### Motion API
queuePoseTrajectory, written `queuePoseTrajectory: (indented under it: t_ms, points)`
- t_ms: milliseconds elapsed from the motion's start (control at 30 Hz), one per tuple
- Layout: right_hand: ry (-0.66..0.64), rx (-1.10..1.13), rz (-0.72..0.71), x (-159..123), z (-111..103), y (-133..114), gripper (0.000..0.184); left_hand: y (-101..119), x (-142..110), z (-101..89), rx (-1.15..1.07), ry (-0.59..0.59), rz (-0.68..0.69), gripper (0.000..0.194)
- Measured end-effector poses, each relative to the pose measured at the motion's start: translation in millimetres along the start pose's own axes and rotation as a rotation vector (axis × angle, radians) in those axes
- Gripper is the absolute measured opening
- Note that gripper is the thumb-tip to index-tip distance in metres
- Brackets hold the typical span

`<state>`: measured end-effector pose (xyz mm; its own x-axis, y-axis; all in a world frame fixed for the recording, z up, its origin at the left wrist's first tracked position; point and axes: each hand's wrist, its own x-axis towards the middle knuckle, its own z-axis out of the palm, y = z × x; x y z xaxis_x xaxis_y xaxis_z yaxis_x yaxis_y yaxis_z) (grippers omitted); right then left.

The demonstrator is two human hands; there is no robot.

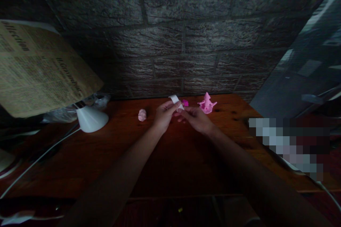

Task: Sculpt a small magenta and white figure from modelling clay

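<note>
I saw a white strip [174,98] in the person's hands above the bench [122,113], at twelve o'clock from the person. It looked thin, light and bendy, easy to crease, so its edges seemed best to hold. The left hand [163,116] pinched it between thumb and fingers; the right hand [199,118] pinched its five o'clock end. A pink figure [207,104] stood at three o'clock from the strip.
</note>
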<state>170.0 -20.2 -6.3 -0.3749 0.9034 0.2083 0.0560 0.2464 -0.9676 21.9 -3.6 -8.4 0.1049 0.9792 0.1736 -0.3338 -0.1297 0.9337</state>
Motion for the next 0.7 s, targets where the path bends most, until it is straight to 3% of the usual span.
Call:
queuePoseTrajectory:
  t_ms: [167,433,700]
  points:
    - [0.010,-0.006,-0.028,-1.1,0.7,-1.9,0.036,-0.1,-0.4,0.9,-0.016,0.003,-0.016,0.030]
    - [0.003,0.045,0.019,-0.1,-0.1,0.3,0.024,2.7,-1.0,2.6,-0.055,0.027,-0.059,0.027]
    - [0.128,0.117,0.065,1.7,-2.3,3.6,0.025,2.6,-0.2,3.5,-0.117,0.012,-0.136,0.025]
